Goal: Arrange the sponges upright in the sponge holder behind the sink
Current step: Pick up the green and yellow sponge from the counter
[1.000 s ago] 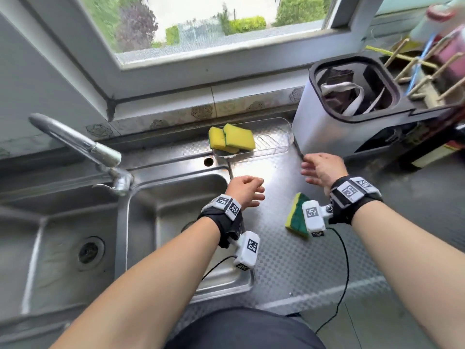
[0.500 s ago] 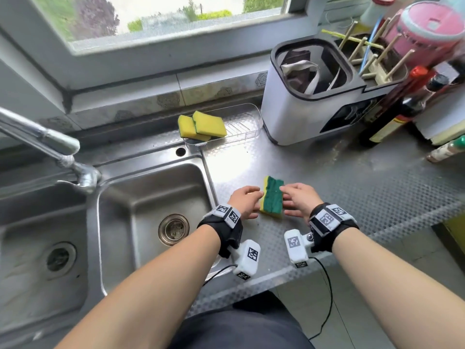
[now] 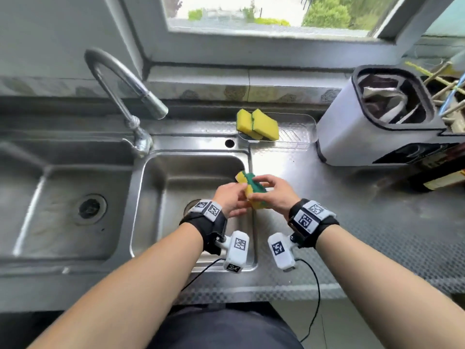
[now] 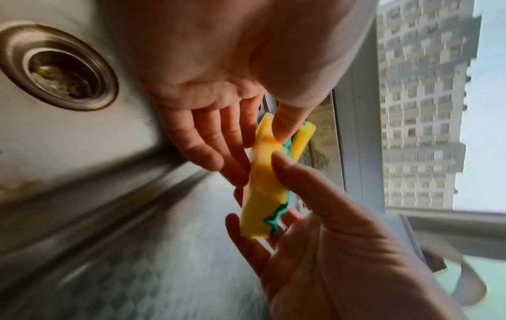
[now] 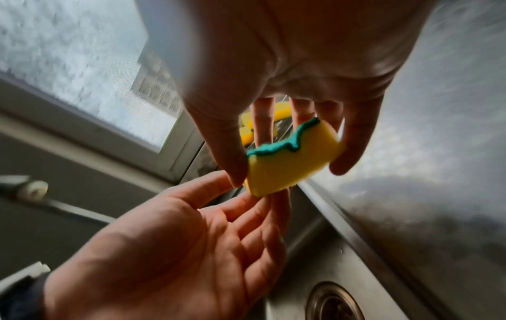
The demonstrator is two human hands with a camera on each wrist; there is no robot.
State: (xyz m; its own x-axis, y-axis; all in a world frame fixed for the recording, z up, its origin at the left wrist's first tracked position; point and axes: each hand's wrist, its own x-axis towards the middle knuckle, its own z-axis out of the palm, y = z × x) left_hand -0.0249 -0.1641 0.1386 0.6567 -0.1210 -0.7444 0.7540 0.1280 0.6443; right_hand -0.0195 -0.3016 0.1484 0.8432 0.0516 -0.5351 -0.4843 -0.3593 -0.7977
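Observation:
A yellow sponge with a green scouring side [image 3: 254,188] is held in the air over the right rim of the sink basin [image 3: 191,172]. My left hand [image 3: 237,195] pinches its near end, thumb on the yellow face [image 4: 260,190] and fingers [image 4: 210,151] behind. My right hand [image 3: 268,188] grips the other end between thumb and fingers [image 5: 347,151], the sponge [image 5: 290,171] tilted on edge. Two more yellow sponges [image 3: 259,124] lean together at the left end of the wire sponge holder [image 3: 299,137] behind the sink.
A curved faucet [image 3: 125,79] stands behind the basins, left of the holder. A second basin [image 3: 75,202] lies at the left. A white utensil bin [image 3: 364,132] stands right of the holder. The patterned steel counter [image 3: 364,222] stretches to the right.
The sponge lay on the counter between my hands half a second ago. Both hands now hold it lifted, and it has moved left to the sink's rim.

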